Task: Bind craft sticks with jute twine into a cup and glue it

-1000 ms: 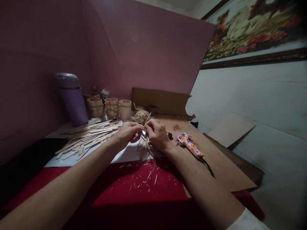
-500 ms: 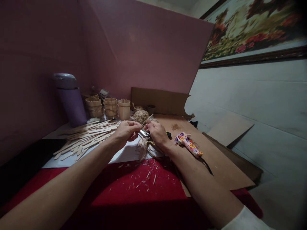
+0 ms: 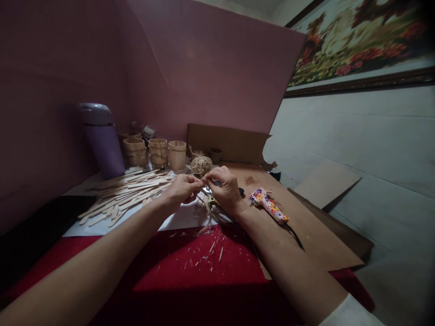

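Observation:
My left hand (image 3: 181,188) and my right hand (image 3: 226,188) meet fingertip to fingertip above the table. Both pinch a short strand of jute twine (image 3: 203,179), mostly covered by the fingers. Just behind them rests a ball of jute twine (image 3: 201,165). Beneath my right hand lie scissors (image 3: 211,199), partly hidden, with loose twine around their handles. To the right, a flower-patterned glue gun (image 3: 270,206) lies on a cardboard sheet (image 3: 306,242). Flat wooden craft sticks (image 3: 132,192) are heaped left of my left hand.
Several small wooden-stick cups (image 3: 177,156) stand at the back, beside a tall purple bottle (image 3: 103,147). An upright cardboard strip (image 3: 234,144) runs behind the twine. Wood scraps and fibres litter the red cloth (image 3: 163,267) in front.
My right hand has turned and risen slightly, its fingers closing against the left fingertips. The strand that stuck up past my right fingers is now mostly hidden.

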`<state>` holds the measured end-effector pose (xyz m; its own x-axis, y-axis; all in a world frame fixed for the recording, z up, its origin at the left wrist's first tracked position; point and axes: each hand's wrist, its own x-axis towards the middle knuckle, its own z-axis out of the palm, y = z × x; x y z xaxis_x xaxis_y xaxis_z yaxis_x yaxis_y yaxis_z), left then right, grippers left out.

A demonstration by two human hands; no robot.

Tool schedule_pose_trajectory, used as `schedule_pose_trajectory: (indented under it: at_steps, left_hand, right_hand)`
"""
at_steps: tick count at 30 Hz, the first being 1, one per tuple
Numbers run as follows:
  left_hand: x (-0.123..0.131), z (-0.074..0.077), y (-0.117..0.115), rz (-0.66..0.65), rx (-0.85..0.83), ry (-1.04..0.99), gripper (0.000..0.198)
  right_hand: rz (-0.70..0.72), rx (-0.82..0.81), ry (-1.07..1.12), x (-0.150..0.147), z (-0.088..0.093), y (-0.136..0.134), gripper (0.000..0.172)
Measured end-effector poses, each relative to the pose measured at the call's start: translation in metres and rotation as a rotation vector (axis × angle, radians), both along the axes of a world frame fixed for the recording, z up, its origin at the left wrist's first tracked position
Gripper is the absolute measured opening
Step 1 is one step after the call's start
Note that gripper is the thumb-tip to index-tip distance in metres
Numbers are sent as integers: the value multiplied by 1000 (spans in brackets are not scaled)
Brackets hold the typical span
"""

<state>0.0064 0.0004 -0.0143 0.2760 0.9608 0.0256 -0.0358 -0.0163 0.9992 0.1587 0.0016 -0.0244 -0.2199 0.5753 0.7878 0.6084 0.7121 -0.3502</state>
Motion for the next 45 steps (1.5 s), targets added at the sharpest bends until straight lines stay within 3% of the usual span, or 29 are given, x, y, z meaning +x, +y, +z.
schedule_pose_trajectory:
  at_steps: [4, 10, 18, 28, 34, 39, 45]
  left_hand:
    - [-1, 0, 0, -20, -21, -38, 27]
    - [-1, 1, 1, 45, -28, -114, 20]
    - [-2, 2, -1, -24, 18, -189, 22]
    - [-3, -1, 3, 26, -47, -189, 27]
    - [-3, 2, 0, -40, -102, -176, 23]
    - [-3, 2, 2, 53, -182, -219, 24]
    - [-3, 0, 4, 68, -196, -259, 22]
  right_hand:
    - [14, -4, -76, -1, 0, -4, 12]
    - [-120, -124, -33, -4, 0, -6, 15]
    - [137, -522, 333, -9, -5, 2, 18]
    - [150, -510, 301, -9, -6, 0, 16]
    - [156, -487, 309, -10, -5, -1, 16]
    - [197, -498, 303, -11, -4, -5, 15]
    - [246, -568, 323, -12, -2, -8, 12]
